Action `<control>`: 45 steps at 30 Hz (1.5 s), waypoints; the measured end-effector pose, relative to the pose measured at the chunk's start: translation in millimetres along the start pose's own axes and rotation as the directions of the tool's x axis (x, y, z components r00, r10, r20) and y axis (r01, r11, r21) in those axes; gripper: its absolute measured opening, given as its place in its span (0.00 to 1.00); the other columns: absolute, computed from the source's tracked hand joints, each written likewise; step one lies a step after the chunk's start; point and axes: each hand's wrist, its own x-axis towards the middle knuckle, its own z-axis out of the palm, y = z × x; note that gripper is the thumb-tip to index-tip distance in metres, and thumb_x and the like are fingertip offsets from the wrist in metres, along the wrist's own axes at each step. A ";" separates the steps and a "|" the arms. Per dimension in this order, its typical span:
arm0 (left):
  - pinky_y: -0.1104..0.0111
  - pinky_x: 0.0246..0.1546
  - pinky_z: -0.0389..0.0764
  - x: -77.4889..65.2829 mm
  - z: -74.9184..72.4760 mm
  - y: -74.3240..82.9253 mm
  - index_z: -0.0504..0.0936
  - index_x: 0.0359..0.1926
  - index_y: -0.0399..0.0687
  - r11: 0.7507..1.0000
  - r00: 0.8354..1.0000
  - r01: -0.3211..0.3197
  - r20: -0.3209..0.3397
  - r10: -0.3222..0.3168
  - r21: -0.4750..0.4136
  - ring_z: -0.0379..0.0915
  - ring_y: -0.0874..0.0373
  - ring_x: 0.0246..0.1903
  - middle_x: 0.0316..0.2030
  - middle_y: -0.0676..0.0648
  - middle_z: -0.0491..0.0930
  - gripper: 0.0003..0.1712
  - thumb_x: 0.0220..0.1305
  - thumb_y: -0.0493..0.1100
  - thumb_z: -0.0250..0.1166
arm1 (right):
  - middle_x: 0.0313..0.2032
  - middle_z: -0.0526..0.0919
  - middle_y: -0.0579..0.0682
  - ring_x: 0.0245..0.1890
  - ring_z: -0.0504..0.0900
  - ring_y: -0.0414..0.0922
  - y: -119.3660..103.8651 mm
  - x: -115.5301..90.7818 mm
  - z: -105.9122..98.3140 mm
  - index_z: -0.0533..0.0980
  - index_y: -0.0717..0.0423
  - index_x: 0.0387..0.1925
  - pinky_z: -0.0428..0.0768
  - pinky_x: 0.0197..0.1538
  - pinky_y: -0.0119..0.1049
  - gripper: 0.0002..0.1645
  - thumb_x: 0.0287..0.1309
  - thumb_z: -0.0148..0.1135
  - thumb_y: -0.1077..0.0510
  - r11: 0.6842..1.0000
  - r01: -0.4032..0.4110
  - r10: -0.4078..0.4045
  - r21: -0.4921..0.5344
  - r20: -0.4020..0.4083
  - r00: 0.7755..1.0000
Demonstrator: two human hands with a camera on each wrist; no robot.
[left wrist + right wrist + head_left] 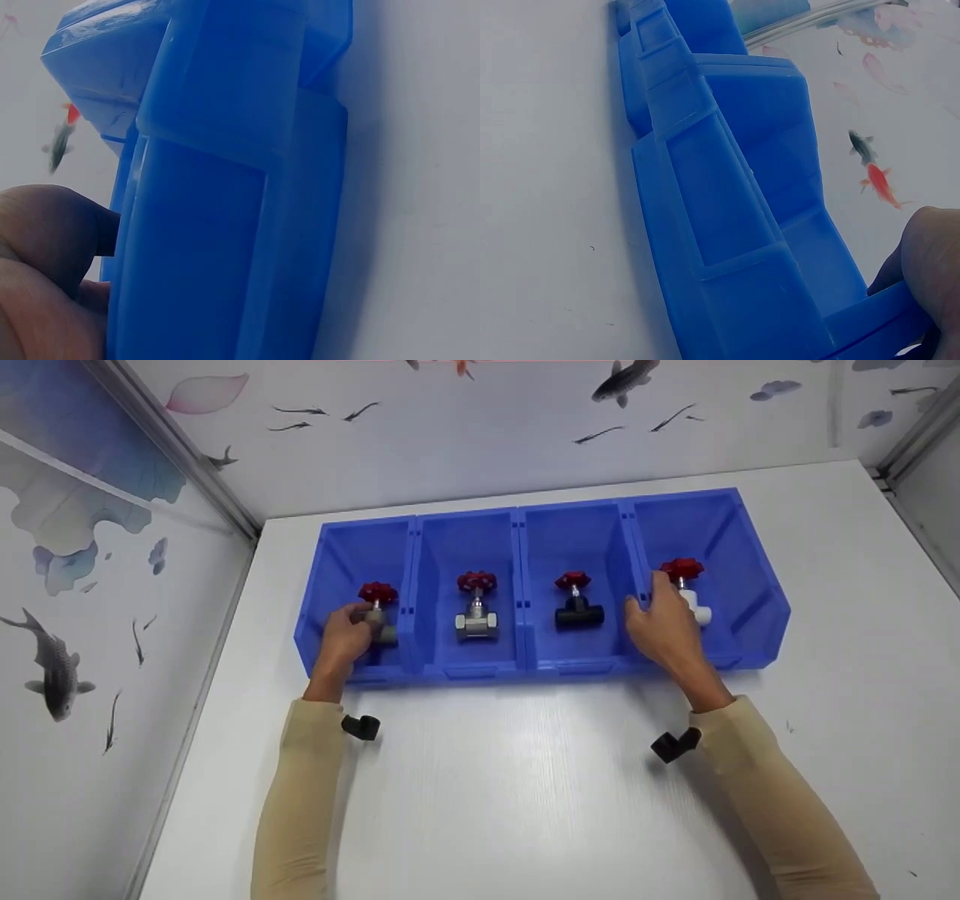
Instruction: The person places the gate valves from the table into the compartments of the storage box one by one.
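Note:
A row of joined blue bins [480,671] stands on the white table. In the leftmost bin, my left hand [347,634] pinches the body of a grey-green valve [377,594] with a red handwheel; the bin's front hides this grip in the left wrist view. At the right, my right hand [666,619] straddles the divider [877,326] between the two right bins, thumb on one side and fingers on the other. Beside those fingers lies a white valve [701,611] with a red handwheel, partly covered by the hand.
A metal valve [476,622] and a black valve [579,613], both with red handwheels, occupy the middle bins. Walls with fish pictures enclose the table at the back and sides. Black wrist-worn pieces [361,727] stick out inward from both sleeves.

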 end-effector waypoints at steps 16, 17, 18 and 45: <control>0.58 0.58 0.69 -1.6 -0.5 -0.9 0.71 0.66 0.35 0.999 0.999 -0.034 0.006 0.034 0.027 0.66 0.47 0.55 0.61 0.35 0.73 0.25 0.69 0.34 0.52 | 0.59 0.73 0.69 0.52 0.76 0.62 1.1 -0.1 1.8 0.58 0.68 0.68 0.75 0.55 0.63 0.32 0.71 0.46 0.53 1.000 0.017 -0.017 -0.016 -0.031 0.999; 0.58 0.58 0.69 -1.7 -0.4 -1.0 0.71 0.66 0.35 0.999 0.999 -0.040 0.009 0.040 0.027 0.66 0.47 0.55 0.61 0.35 0.72 0.25 0.69 0.34 0.51 | 0.58 0.73 0.69 0.52 0.76 0.62 1.1 -0.1 1.8 0.58 0.68 0.68 0.75 0.55 0.62 0.32 0.71 0.46 0.53 1.000 0.018 -0.019 -0.020 -0.034 0.999; 0.58 0.58 0.69 -1.6 -0.4 -1.2 0.71 0.66 0.35 0.998 0.999 -0.047 0.013 0.047 0.028 0.66 0.47 0.56 0.61 0.36 0.72 0.25 0.70 0.35 0.51 | 0.58 0.73 0.69 0.52 0.76 0.62 1.3 -0.2 1.9 0.58 0.68 0.68 0.75 0.54 0.62 0.32 0.71 0.46 0.53 0.999 0.019 -0.020 -0.025 -0.038 0.999; 0.60 0.54 0.70 -0.6 0.3 -5.3 0.71 0.66 0.36 0.993 0.994 -0.110 0.021 0.109 0.031 0.69 0.47 0.55 0.59 0.35 0.75 0.23 0.72 0.37 0.54 | 0.59 0.73 0.68 0.54 0.76 0.62 1.9 0.0 2.2 0.58 0.67 0.69 0.74 0.56 0.63 0.33 0.71 0.47 0.52 1.000 0.022 -0.022 -0.013 -0.034 0.999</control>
